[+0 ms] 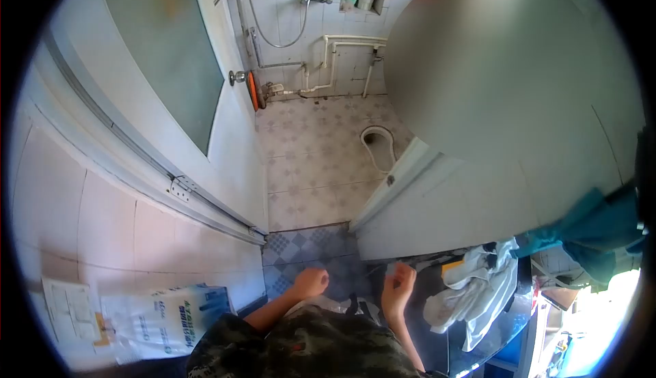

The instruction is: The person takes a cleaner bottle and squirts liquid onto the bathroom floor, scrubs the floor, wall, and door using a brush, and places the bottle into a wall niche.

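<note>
My left hand (pixel 311 282) is closed, its fingers curled in, over the blue patterned floor just before the doorway. Whatever it holds, if anything, is hidden. My right hand (pixel 398 288) is closed too, level with the left and apart from it. A small pale, see-through bit shows at its fingertips, too small to name. Whitish material (pixel 331 303) lies between my wrists, at the front of my camouflage top (pixel 307 344). Nearest to my right hand on that side is a crumpled white cloth (pixel 471 289) on a dark surface.
A white door (pixel 239 166) with frosted glass stands open at left. Beyond the threshold (pixel 307 228) are a tiled floor, a squat toilet (pixel 378 147) and a shower hose (pixel 280 45). A printed plastic bag (pixel 164 320) lies at lower left; a teal cloth (pixel 581 231) hangs at right.
</note>
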The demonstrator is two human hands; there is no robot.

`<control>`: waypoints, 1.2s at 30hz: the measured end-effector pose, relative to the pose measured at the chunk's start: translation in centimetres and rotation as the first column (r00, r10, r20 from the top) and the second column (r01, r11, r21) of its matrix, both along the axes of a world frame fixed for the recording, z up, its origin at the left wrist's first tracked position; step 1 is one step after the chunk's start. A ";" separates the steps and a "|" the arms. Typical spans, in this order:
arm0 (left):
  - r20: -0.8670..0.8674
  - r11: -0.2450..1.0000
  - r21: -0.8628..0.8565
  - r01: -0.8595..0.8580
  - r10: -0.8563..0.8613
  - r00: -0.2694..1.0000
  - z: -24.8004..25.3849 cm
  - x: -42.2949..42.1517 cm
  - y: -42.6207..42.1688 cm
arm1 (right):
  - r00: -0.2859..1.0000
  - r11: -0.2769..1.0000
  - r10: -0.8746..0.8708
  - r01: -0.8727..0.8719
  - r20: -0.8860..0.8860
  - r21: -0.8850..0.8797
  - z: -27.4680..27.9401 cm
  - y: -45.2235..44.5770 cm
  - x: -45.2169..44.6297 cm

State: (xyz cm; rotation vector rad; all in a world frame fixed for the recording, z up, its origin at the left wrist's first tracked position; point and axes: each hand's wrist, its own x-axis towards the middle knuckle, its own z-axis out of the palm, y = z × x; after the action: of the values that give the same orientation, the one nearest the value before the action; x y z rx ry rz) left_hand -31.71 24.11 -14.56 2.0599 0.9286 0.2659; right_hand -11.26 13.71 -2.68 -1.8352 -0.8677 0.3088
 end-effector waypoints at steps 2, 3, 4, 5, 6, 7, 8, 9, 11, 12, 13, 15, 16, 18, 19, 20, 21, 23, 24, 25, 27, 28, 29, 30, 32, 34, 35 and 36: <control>-0.173 0.994 -0.058 -0.095 0.084 0.981 -0.8 -2.3 1.9 | 0.997 0.996 0.075 -0.076 -0.018 -0.054 -0.4 2.5 -1.6; -0.181 0.994 -0.061 -0.093 0.081 0.980 -0.6 -3.2 2.7 | 0.994 0.990 0.103 -0.107 -0.046 -0.093 -0.4 3.7 -2.4; -0.134 0.983 -0.075 -0.166 0.155 0.979 -0.3 -3.9 3.4 | 0.994 0.990 0.097 -0.102 -0.055 -0.098 -0.6 4.9 -2.9; -0.084 0.967 -0.094 -0.237 0.229 0.970 -0.2 -4.5 4.0 | 0.987 0.982 0.151 -0.155 -0.051 -0.109 -0.9 6.1 -3.0; -0.091 0.967 -0.102 -0.233 0.224 0.970 -0.4 -5.1 4.6 | 0.978 0.970 0.205 -0.209 -0.048 -0.122 -1.1 7.1 -3.1; -0.109 0.957 -0.094 -0.273 0.263 0.959 -0.6 -5.6 5.0 | 0.978 0.970 0.202 -0.207 -0.053 -0.131 -1.3 8.2 -3.2; -0.125 0.945 -0.085 -0.316 0.305 0.944 -0.9 -6.0 5.4 | 0.967 0.958 0.243 -0.251 -0.074 -0.136 -1.5 9.3 -3.3; -0.128 0.942 -0.090 -0.322 0.310 0.942 -1.6 -6.4 5.8 | 0.953 0.944 0.289 -0.299 -0.093 -0.137 -1.7 10.4 -3.2; -0.287 0.886 -0.163 -0.435 0.379 0.880 -3.5 -7.3 6.3 | 0.938 0.924 0.328 -0.343 -0.110 -0.171 -2.9 12.7 -2.8; -0.287 0.880 -0.158 -0.447 0.393 0.874 -4.0 -7.7 6.6 | 0.925 0.904 0.358 -0.377 -0.124 -0.200 -3.4 14.0 -2.8; -0.341 0.853 -0.234 -0.466 0.377 0.861 -4.5 -8.1 7.2 | 0.920 0.901 0.372 -0.390 -0.125 -0.191 -3.7 15.5 -2.8; -0.392 0.817 -0.294 -0.495 0.369 0.842 -5.1 -8.8 9.0 | 0.907 0.872 0.376 -0.416 -0.192 -0.257 -4.2 18.9 -2.8; -0.404 0.799 -0.284 -0.530 0.402 0.822 -5.3 -9.1 9.9 | 0.901 0.870 0.389 -0.428 -0.194 -0.246 -4.6 20.9 -2.8; -0.377 0.792 -0.268 -0.548 0.437 0.816 -5.4 -9.5 12.6 | 0.865 0.850 0.490 -0.501 -0.103 -0.162 -5.5 25.0 -2.6; -0.374 0.789 -0.253 -0.560 0.454 0.809 -5.2 -9.2 14.3 | 0.859 0.846 0.503 -0.513 -0.100 -0.147 -5.6 27.2 -2.4; -0.381 0.796 -0.199 -0.571 0.474 0.794 -4.8 -8.9 15.5 | 0.842 0.830 0.536 -0.538 -0.058 -0.148 -5.5 29.2 -2.3; -0.383 0.802 -0.134 -0.582 0.500 0.777 -4.3 -8.7 17.3 | 0.823 0.814 0.568 -0.564 -0.011 -0.140 -5.2 31.7 -2.0; -0.338 0.818 -0.041 -0.573 0.529 0.779 -5.3 -8.4 20.3 | 0.795 0.798 0.603 -0.597 0.067 -0.087 -4.2 36.7 -1.4; -0.366 0.830 -0.096 -0.550 0.484 0.795 -4.1 -7.8 22.5 | 0.798 0.798 0.602 -0.598 0.040 -0.071 -3.3 39.1 -0.9; -0.279 0.841 -0.127 -0.525 0.478 0.833 -4.7 -7.7 24.2 | 0.798 0.797 0.602 -0.601 0.014 -0.059 -2.7 41.4 -0.3; -0.330 0.847 -0.100 -0.522 0.467 0.820 -4.7 -6.5 27.4 | 0.793 0.794 0.608 -0.608 0.048 -0.006 -2.5 46.1 0.8; -0.326 0.843 -0.107 -0.527 0.471 0.820 -4.2 -5.9 28.8 | 0.804 0.804 0.594 -0.595 0.035 0.014 -2.2 48.1 1.2; -0.324 0.841 -0.114 -0.529 0.472 0.820 -3.7 -5.5 30.1 | 0.816 0.816 0.577 -0.578 0.019 0.034 -1.8 50.1 1.4; -0.343 0.852 -0.073 -0.518 0.466 0.816 -3.5 -5.0 31.2 | 0.810 0.808 0.586 -0.587 0.031 0.055 -1.2 51.8 1.5; -0.330 0.889 -0.084 -0.449 0.401 0.855 0.3 -3.4 33.3 | 0.802 0.804 0.593 -0.594 -0.068 0.011 0.4 54.2 2.0; -0.332 0.912 -0.100 -0.397 0.346 0.878 0.7 -2.7 36.1 | 0.782 0.784 0.621 -0.616 -0.059 0.075 1.5 56.6 2.2; -0.369 0.906 -0.110 -0.408 0.344 0.864 -0.9 -2.6 37.0 | 0.764 0.765 0.642 -0.632 -0.066 0.120 2.0 57.8 2.4; -0.372 0.916 -0.152 -0.372 0.296 0.880 -1.2 -2.4 38.4 | 0.761 0.760 0.646 -0.636 -0.051 0.132 2.8 59.0 2.8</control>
State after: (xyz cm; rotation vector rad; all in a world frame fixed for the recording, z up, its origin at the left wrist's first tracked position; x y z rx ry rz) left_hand -34.08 62.53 -15.79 1.7597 1.4687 -0.0207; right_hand -8.50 72.76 0.13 -1.3526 -1.4107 0.7601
